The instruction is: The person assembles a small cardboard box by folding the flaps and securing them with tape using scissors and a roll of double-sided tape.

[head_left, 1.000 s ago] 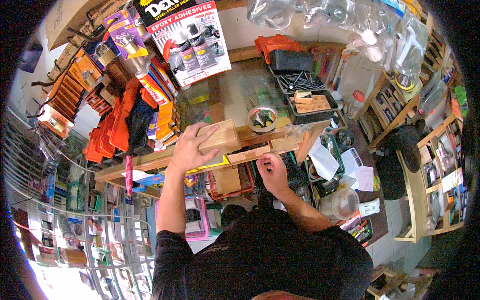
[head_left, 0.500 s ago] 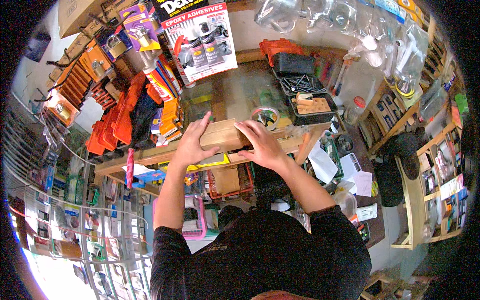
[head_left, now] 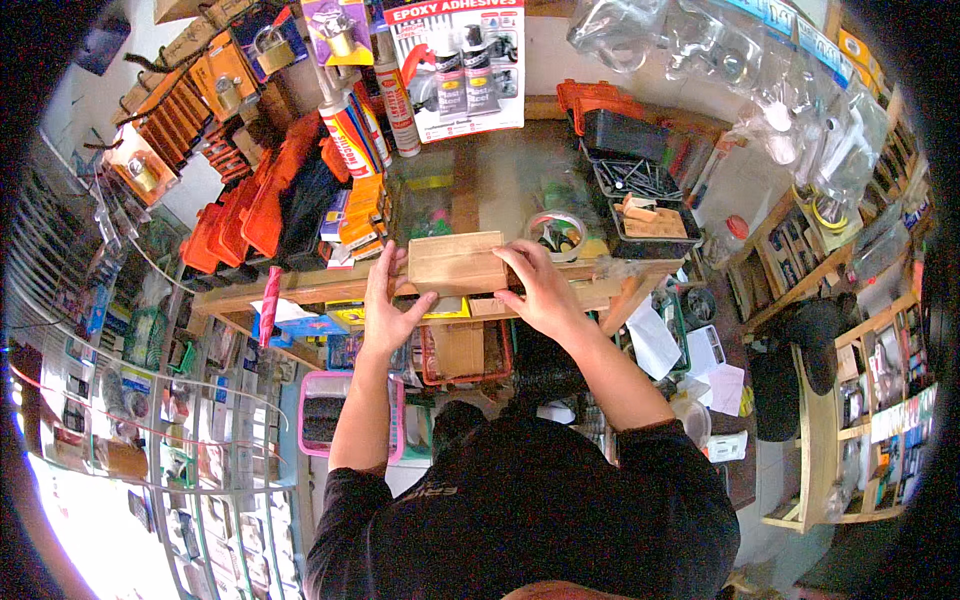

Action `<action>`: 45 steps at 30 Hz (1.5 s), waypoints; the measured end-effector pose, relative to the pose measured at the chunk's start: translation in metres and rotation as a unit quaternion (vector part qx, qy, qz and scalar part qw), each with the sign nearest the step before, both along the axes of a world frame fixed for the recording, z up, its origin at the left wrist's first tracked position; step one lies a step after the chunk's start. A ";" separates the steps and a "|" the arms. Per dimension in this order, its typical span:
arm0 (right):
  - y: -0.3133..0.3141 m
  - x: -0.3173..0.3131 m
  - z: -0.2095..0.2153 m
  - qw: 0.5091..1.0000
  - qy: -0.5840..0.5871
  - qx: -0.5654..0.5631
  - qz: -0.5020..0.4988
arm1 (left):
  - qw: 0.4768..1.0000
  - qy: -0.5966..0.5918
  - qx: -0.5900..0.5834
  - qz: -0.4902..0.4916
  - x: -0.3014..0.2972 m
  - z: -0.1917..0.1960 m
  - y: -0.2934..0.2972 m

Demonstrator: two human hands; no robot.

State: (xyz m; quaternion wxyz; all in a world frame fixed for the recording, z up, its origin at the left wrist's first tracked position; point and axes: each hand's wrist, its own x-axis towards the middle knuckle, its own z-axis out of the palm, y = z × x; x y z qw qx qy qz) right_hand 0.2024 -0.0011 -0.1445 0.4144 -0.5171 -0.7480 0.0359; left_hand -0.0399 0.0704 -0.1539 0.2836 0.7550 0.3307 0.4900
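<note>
A plain brown rectangular box (head_left: 456, 262), like cardboard, is held between my two hands above the front edge of the counter. My left hand (head_left: 388, 308) is at the box's left end, fingers upright along its side and thumb by the lower left corner. At the right end, my right hand (head_left: 540, 290) grips the box with fingertips on the upper corner and thumb at the lower edge. The underside of the box is hidden.
Behind the box lies the glass counter top (head_left: 470, 165) with a tape roll (head_left: 557, 235). Orange-lidded cases (head_left: 270, 195) stand left; an open black case of nails (head_left: 640, 178) sits right. A carded adhesive pack (head_left: 460, 75) stands at the back. Below is a pink basket (head_left: 398, 418).
The box has tilted so its broad face shows, and it has come slightly up. My left hand's fingers have shifted to its left end. The whole view has shifted a little.
</note>
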 end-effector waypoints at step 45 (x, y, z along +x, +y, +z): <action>0.135 0.060 0.033 0.882 0.194 -0.421 -0.085 | 0.988 -0.018 -0.059 0.141 0.046 -0.005 0.065</action>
